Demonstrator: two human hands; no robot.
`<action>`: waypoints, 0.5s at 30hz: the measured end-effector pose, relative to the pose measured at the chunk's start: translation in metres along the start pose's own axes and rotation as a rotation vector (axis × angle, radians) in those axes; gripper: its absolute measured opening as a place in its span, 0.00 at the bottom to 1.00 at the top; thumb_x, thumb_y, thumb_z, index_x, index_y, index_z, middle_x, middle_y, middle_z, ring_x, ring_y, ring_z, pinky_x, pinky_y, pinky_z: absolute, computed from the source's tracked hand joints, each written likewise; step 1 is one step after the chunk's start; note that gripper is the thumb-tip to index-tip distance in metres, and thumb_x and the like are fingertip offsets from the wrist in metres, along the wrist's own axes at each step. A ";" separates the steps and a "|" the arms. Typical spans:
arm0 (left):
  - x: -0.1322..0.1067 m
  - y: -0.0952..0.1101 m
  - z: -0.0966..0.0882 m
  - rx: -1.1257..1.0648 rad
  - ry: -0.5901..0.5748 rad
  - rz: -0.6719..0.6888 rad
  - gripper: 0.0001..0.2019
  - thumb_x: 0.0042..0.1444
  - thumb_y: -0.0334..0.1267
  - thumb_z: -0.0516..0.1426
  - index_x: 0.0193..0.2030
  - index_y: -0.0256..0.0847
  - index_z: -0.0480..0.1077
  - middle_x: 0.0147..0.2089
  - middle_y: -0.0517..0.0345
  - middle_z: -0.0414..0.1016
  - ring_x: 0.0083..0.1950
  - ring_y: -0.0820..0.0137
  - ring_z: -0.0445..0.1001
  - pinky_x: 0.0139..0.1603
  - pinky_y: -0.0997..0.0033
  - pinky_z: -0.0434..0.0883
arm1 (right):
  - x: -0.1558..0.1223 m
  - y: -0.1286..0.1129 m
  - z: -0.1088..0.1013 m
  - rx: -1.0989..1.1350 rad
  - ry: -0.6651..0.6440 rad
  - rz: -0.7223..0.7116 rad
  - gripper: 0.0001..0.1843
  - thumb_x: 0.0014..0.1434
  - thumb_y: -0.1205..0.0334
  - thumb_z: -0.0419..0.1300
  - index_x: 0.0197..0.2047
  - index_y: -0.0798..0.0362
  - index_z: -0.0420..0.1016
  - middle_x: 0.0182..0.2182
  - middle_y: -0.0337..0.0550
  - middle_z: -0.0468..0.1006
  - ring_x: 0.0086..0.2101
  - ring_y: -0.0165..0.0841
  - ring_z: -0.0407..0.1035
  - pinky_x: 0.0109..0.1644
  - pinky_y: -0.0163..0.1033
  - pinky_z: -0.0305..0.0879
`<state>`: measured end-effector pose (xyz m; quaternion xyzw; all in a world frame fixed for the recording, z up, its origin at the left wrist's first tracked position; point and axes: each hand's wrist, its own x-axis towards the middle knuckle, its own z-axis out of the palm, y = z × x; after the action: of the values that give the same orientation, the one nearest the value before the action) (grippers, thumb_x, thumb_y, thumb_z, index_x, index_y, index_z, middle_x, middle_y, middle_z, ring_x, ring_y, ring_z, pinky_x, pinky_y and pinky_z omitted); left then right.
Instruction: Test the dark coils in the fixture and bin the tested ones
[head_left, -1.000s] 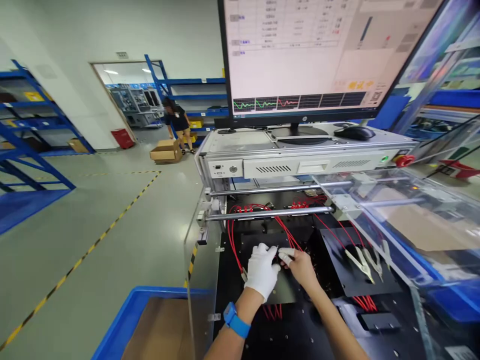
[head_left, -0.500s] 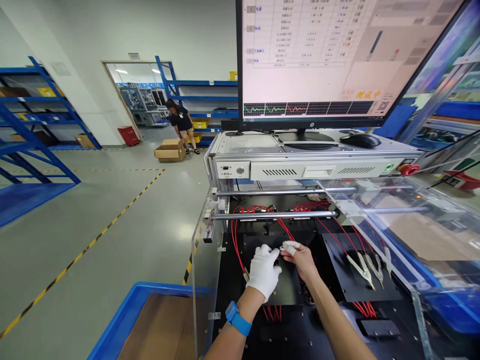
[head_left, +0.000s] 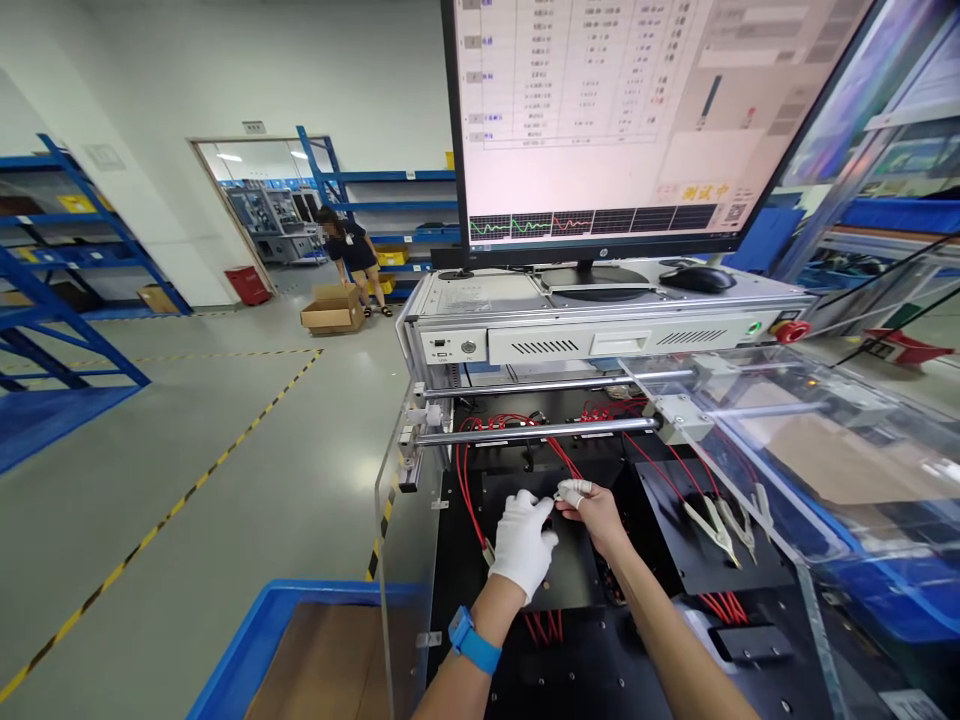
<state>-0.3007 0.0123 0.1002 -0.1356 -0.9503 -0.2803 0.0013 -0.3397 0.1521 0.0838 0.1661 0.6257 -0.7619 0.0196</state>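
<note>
Left hand [head_left: 520, 546], grip hidden, flanks right hand [head_left: 595, 512] pinching a small piece [head_left: 558, 495] above black panel [head_left: 573, 572], shelves [head_left: 405, 206] beyond.

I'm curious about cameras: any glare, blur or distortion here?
Head view: pale sheen on the glossy grey floor, white glints on the clear plastic cover; head view: the black-framed monitor looks skewed, its small text too soft to read; head view: detail between white-gloved left hand and finger-capped right hand unclear.
</note>
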 end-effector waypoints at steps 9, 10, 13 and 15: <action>-0.001 0.003 -0.002 -0.014 -0.019 -0.028 0.24 0.45 0.34 0.56 0.52 0.49 0.63 0.46 0.57 0.62 0.47 0.65 0.59 0.44 0.69 0.62 | 0.003 -0.004 -0.001 -0.150 -0.126 0.002 0.15 0.32 0.59 0.69 0.24 0.58 0.73 0.18 0.39 0.73 0.18 0.26 0.66 0.20 0.27 0.63; -0.001 0.004 -0.002 -0.007 -0.025 -0.041 0.24 0.46 0.34 0.56 0.53 0.48 0.63 0.47 0.57 0.62 0.48 0.64 0.59 0.45 0.69 0.62 | 0.004 -0.005 -0.001 -0.182 -0.151 0.000 0.15 0.33 0.58 0.69 0.23 0.59 0.73 0.17 0.38 0.72 0.18 0.25 0.65 0.19 0.27 0.63; -0.002 0.006 -0.003 0.010 -0.035 -0.060 0.25 0.47 0.34 0.56 0.54 0.47 0.61 0.48 0.55 0.62 0.49 0.64 0.59 0.47 0.69 0.62 | 0.004 -0.006 -0.001 -0.256 -0.198 -0.036 0.16 0.35 0.55 0.68 0.20 0.58 0.70 0.14 0.36 0.69 0.16 0.23 0.62 0.18 0.26 0.60; -0.002 0.007 -0.005 0.012 -0.037 -0.055 0.26 0.47 0.33 0.55 0.55 0.49 0.61 0.48 0.56 0.61 0.50 0.64 0.58 0.48 0.69 0.61 | 0.005 -0.004 0.001 -0.292 -0.197 -0.066 0.16 0.37 0.53 0.67 0.18 0.58 0.69 0.13 0.35 0.67 0.15 0.23 0.60 0.17 0.26 0.58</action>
<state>-0.2974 0.0145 0.1078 -0.1146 -0.9552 -0.2720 -0.0234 -0.3455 0.1532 0.0862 0.0656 0.7299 -0.6758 0.0797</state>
